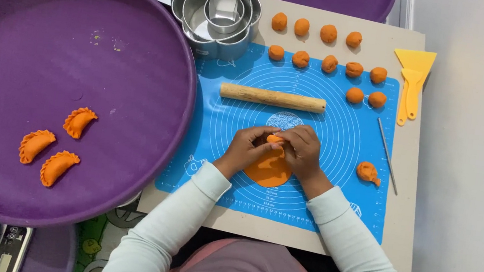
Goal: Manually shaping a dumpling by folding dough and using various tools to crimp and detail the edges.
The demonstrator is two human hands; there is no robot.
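Dough round (269, 170), orange, lies mid-mat on the blue mat (338, 168), its top edge pinched by both hands: left hand (248, 146) and right hand (302, 151) meet, fingers closed on it. Purple tray (76, 56) overhangs the worktop's left edge, holding three folded pastries (54, 144). Bare mat lies below the rolling pin (272, 98). Eleven dough balls (328, 63) line the far edge.

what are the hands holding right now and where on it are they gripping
Both hands, left hand and right hand, pinch the upper edge of the flat orange dough round lying on the blue mat; its lower part rests free.
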